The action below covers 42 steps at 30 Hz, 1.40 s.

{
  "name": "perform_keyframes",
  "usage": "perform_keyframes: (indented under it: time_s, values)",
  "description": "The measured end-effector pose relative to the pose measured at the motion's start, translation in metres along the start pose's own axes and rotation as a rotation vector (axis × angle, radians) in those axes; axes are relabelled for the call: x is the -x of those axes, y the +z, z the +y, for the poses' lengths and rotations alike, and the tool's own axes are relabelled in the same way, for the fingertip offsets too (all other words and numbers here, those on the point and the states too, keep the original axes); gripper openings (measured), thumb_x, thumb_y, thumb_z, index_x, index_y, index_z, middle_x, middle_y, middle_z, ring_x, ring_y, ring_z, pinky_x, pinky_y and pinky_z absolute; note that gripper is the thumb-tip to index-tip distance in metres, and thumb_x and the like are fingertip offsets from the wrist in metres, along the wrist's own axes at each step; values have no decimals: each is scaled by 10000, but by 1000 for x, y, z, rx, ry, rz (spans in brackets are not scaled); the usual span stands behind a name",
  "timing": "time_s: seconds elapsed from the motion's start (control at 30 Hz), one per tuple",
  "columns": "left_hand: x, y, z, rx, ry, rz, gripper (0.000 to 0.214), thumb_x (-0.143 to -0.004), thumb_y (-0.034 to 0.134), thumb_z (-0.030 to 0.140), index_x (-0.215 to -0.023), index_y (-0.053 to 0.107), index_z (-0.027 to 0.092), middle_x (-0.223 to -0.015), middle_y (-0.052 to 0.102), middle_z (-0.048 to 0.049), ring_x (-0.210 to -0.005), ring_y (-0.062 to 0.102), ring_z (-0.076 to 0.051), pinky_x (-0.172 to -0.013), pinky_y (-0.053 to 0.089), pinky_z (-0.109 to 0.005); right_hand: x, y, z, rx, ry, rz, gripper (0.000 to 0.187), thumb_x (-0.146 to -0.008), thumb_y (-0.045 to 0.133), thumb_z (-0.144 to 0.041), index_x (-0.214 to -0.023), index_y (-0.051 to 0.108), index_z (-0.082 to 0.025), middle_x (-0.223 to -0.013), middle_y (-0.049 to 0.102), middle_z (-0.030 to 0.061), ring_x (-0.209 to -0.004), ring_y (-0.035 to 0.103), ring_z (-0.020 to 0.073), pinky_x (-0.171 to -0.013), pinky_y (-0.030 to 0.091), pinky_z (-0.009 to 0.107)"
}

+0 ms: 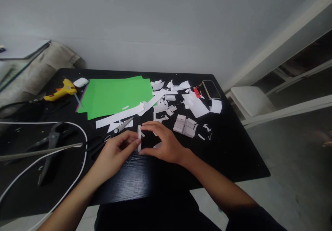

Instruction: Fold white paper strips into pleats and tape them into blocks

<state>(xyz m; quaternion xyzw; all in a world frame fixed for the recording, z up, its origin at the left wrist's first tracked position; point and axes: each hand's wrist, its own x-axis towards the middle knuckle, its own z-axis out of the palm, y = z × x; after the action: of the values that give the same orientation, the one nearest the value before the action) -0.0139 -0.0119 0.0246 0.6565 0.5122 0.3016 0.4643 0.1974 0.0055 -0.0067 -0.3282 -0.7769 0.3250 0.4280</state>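
Both of my hands meet over the front middle of the black table (233, 148). A small white paper strip (139, 137) stands upright between them. My left hand (116, 153) pinches its lower part with thumb and forefinger. My right hand (163, 142) curls round it, fingertips at its top and bottom. Black-handled scissors (114, 134) lie just to the left of my left hand. A pile of folded white paper pieces (185, 125) lies just right of my right hand.
Green paper sheets (116, 94), long white strips and scraps cover the table's back. A yellow glue gun (61, 90) and white case (81, 82) sit far left, a phone (211, 89) far right. Pliers (50, 142), a white cable (77, 175), a white chair (250, 101).
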Motion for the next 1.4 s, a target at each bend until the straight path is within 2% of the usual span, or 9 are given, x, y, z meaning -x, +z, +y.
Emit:
perform_keyframes:
  time_s: [0.3, 0.5, 0.57, 0.67, 0.77, 0.87, 0.97, 1.17, 1.4]
  values:
    - [-1, 2, 3, 148, -50, -63, 260, -954, 628, 433, -959, 694, 182, -810, 727, -23, -745, 693, -178, -721, 572, -302, 4, 4, 4, -61, 80, -114, 869, -722, 930, -376, -1452, 481, -234, -1540, 533, 172, -1429, 541, 300, -1216, 433, 521]
    - [1, -9, -5, 120, -120, -89, 383, -961, 575, 549, -1013, 687, 186, -914, 750, -47, -832, 725, -217, -809, 590, -350, 3, 5, 5, -126, 118, -76, 794, -713, 936, -400, -1384, 535, -258, -1397, 618, 109, -1312, 613, 277, -1132, 523, 497]
    - [3, -26, -8, -58, -143, 5, 451, -958, 529, 605, -1026, 689, 189, -941, 755, -54, -870, 722, -239, -826, 576, -360, 3, 3, 5, -162, 155, -61, 778, -705, 938, -413, -1366, 550, -274, -1376, 621, 89, -1282, 622, 268, -1099, 552, 485]
    - [8, -55, -15, -526, -229, 146, 493, -966, 450, 610, -1115, 680, 200, -1014, 744, -66, -881, 700, -275, -852, 536, -407, 3, 1, 5, -207, 204, -49, 772, -715, 932, -400, -1377, 544, -313, -1385, 603, 65, -1280, 616, 260, -1072, 576, 482]
    - [14, -74, -25, -896, -237, 67, 543, -943, 356, 532, -1120, 665, 123, -1119, 689, -174, -1009, 677, -361, -913, 518, -484, 3, 0, 5, -257, 227, -36, 736, -748, 913, -383, -1383, 542, -348, -1431, 570, 50, -1326, 589, 259, -1086, 569, 493]
    - [17, -79, -38, -1038, -258, -42, 577, -900, 344, 493, -1157, 647, 75, -1150, 660, -225, -1025, 673, -385, -924, 524, -501, 2, 2, 6, -318, 251, -23, 768, -740, 922, -351, -1396, 523, -362, -1458, 552, 47, -1352, 569, 258, -1106, 551, 498]
    - [17, -79, -47, -1049, -252, -84, 575, -880, 365, 479, -1183, 631, 69, -1183, 657, -233, -1039, 679, -374, -951, 522, -491, 0, 2, 6, -398, 306, -8, 915, -678, 961, -330, -1447, 466, -357, -1459, 559, 65, -1349, 573, 267, -1103, 552, 507]
    - [17, -89, -47, -968, -205, -204, 520, -897, 378, 519, -1109, 638, 121, -1165, 693, -208, -1019, 700, -362, -930, 522, -485, -1, 0, 5, -416, 379, -19, 772, -680, 957, -326, -1353, 579, -330, -1398, 604, 55, -1339, 583, 275, -1105, 555, 513]
    - [21, -111, -46, -759, -213, -144, 513, -843, 473, 590, -1112, 607, 175, -1020, 755, -138, -832, 731, -314, -793, 539, -418, -1, -4, 2, -453, 378, -62, 750, -728, 932, -323, -1370, 546, -367, -1468, 556, 45, -1383, 560, 276, -1097, 559, 504]
